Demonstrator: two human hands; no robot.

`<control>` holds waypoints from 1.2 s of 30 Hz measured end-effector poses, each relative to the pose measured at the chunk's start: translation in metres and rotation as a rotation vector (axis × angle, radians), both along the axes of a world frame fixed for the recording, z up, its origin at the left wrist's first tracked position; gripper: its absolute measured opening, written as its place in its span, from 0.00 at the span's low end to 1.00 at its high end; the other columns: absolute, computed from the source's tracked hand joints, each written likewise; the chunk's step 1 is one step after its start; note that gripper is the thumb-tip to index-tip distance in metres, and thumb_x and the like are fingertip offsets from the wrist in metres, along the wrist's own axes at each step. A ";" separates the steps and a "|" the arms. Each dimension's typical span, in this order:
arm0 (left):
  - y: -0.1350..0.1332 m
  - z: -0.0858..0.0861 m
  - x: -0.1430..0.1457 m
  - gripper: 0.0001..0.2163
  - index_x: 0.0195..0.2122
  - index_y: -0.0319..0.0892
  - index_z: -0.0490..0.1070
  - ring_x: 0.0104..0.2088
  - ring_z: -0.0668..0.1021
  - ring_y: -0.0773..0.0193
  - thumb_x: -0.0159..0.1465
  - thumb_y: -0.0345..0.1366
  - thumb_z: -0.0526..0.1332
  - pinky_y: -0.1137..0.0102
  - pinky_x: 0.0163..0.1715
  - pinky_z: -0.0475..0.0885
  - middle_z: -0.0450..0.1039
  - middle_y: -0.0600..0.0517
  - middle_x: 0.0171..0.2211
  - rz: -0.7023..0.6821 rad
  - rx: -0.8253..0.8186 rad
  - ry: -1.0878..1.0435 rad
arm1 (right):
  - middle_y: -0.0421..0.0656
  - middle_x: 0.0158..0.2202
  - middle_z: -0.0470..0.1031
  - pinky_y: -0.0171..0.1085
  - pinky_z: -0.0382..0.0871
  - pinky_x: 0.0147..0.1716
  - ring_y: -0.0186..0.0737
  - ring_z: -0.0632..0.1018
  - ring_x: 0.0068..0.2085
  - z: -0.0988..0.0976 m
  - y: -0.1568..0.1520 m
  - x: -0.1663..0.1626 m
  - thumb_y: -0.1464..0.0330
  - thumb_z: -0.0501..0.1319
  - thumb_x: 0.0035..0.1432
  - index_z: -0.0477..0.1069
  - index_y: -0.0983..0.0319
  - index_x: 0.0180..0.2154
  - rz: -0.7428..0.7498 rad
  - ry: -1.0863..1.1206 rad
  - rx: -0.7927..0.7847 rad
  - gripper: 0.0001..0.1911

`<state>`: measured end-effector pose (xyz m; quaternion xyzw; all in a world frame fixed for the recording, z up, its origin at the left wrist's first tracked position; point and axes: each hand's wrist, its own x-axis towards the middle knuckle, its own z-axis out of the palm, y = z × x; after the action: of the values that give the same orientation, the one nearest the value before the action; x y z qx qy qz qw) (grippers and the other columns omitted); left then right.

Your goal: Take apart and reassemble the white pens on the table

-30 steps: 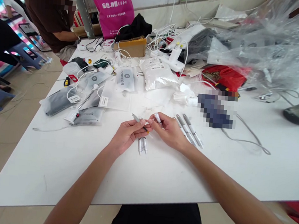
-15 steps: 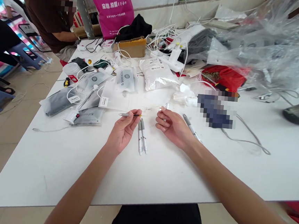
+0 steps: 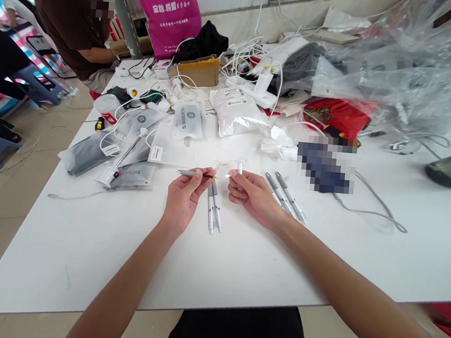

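Note:
In my left hand (image 3: 183,199), closed in a pinch, is a pen's grey front section (image 3: 185,173) with a dark refill sticking out toward the right, yellowish at its end. My right hand (image 3: 252,195) is closed around a white pen barrel (image 3: 240,167), which pokes up above the fingers. A small white piece shows at its fingertips, close to the refill's end; I cannot make out its kind. Two grey-and-white pens (image 3: 214,210) lie side by side on the table between my hands. Beside my right wrist lie two more such pens (image 3: 289,194), slanting.
The white table (image 3: 83,262) carries frosted pouches (image 3: 134,175) at left, a white plastic parcel (image 3: 236,112), tangled cables (image 3: 243,55) and a cardboard box (image 3: 198,71) behind. A blurred dark object (image 3: 324,167) with a cord lies right. A person in brown (image 3: 72,24) sits far left.
My right hand has moved left, bringing the barrel and small white piece close to the refill's end. A second pen beside my right wrist is now uncovered.

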<state>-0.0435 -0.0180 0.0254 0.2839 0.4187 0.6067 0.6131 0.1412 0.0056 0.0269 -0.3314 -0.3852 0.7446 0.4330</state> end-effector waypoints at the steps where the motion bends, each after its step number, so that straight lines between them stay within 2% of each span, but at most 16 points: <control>1: 0.000 0.000 0.000 0.13 0.42 0.39 0.83 0.54 0.83 0.59 0.63 0.42 0.76 0.65 0.61 0.76 0.84 0.46 0.49 0.008 0.013 0.010 | 0.33 0.27 0.52 0.36 0.54 0.26 0.30 0.53 0.27 0.000 -0.001 -0.001 0.52 0.73 0.61 0.62 0.59 0.27 0.005 -0.008 0.003 0.26; 13: -0.004 0.002 0.004 0.13 0.42 0.42 0.84 0.54 0.84 0.57 0.62 0.43 0.76 0.63 0.61 0.76 0.84 0.47 0.49 0.068 0.087 0.088 | 0.33 0.26 0.52 0.36 0.54 0.26 0.30 0.54 0.27 -0.006 -0.003 -0.003 0.50 0.73 0.60 0.62 0.59 0.28 -0.024 -0.027 0.013 0.27; 17: -0.007 0.006 0.007 0.13 0.43 0.42 0.84 0.53 0.84 0.56 0.62 0.43 0.76 0.60 0.60 0.76 0.84 0.46 0.50 0.066 0.134 0.174 | 0.33 0.27 0.53 0.36 0.54 0.26 0.30 0.54 0.27 -0.007 -0.005 -0.005 0.50 0.74 0.59 0.63 0.59 0.30 -0.053 -0.011 0.008 0.26; 23: -0.011 0.007 0.007 0.15 0.46 0.42 0.82 0.51 0.85 0.52 0.65 0.46 0.73 0.58 0.56 0.79 0.84 0.44 0.49 0.008 0.150 0.256 | 0.32 0.26 0.50 0.35 0.54 0.25 0.30 0.52 0.26 -0.005 -0.007 -0.008 0.52 0.74 0.59 0.61 0.59 0.28 -0.075 0.062 -0.073 0.27; 28: -0.014 0.008 0.009 0.16 0.46 0.43 0.82 0.56 0.83 0.49 0.65 0.48 0.72 0.58 0.58 0.77 0.83 0.44 0.52 -0.075 0.152 0.300 | 0.32 0.27 0.50 0.34 0.54 0.25 0.29 0.52 0.26 -0.003 -0.007 -0.007 0.57 0.77 0.56 0.65 0.60 0.30 -0.085 0.151 -0.147 0.23; 33: -0.012 0.007 0.010 0.18 0.49 0.43 0.82 0.60 0.81 0.47 0.68 0.52 0.68 0.57 0.59 0.76 0.80 0.42 0.57 -0.153 0.160 0.247 | 0.31 0.27 0.48 0.34 0.54 0.25 0.30 0.51 0.27 -0.006 -0.006 -0.005 0.55 0.76 0.58 0.68 0.60 0.33 -0.057 0.150 -0.134 0.21; 36: -0.008 0.005 0.006 0.21 0.51 0.41 0.82 0.61 0.80 0.46 0.71 0.54 0.64 0.60 0.55 0.78 0.79 0.40 0.59 -0.234 0.141 0.209 | 0.32 0.27 0.47 0.34 0.54 0.25 0.31 0.51 0.27 -0.009 -0.006 -0.005 0.53 0.75 0.58 0.70 0.60 0.33 -0.048 0.122 -0.103 0.22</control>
<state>-0.0373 -0.0262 0.0303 0.4346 0.4009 0.5263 0.6110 0.1361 -0.0003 0.0184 -0.3165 -0.3114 0.7716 0.4556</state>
